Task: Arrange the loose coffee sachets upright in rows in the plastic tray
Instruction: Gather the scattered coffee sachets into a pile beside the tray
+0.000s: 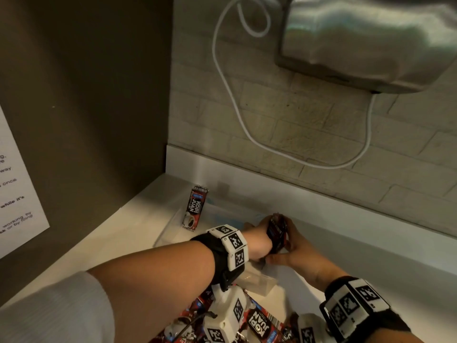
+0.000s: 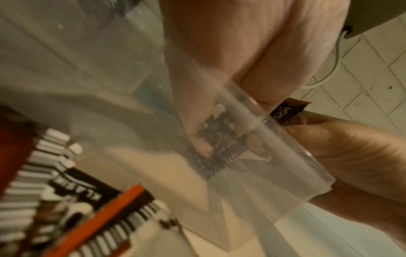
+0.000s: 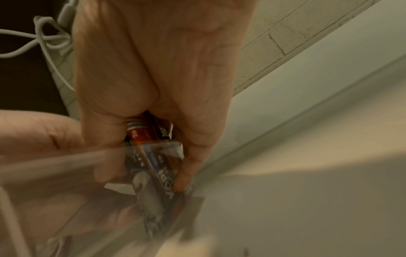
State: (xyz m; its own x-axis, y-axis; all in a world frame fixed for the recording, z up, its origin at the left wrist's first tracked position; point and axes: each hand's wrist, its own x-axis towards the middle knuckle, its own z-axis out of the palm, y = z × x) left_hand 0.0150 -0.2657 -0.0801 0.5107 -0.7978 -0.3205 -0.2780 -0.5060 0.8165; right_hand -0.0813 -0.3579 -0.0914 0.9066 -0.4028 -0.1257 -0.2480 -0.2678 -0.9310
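A clear plastic tray [image 1: 170, 227] lies on the pale counter against the back wall. One red-and-black Kopi Juan sachet [image 1: 194, 210] stands upright at its far left end. Both hands hold a bundle of sachets [image 1: 277, 231] upright inside the tray's right part. My left hand [image 1: 265, 237] grips the bundle from the left and my right hand [image 1: 289, 240] from the right. In the left wrist view the fingertips [image 2: 201, 147] press the bundle [image 2: 219, 156] behind the tray wall [image 2: 274, 139]. In the right wrist view the right hand's fingers [image 3: 186, 173] curl round the bundle [image 3: 151, 133].
A pile of loose sachets [image 1: 262, 323] lies on the counter near me, under my wrists. A metal appliance [image 1: 371, 40] hangs on the tiled wall above, with a white cable [image 1: 230, 95] looping down. A printed notice [image 1: 17, 194] hangs on the brown panel at left.
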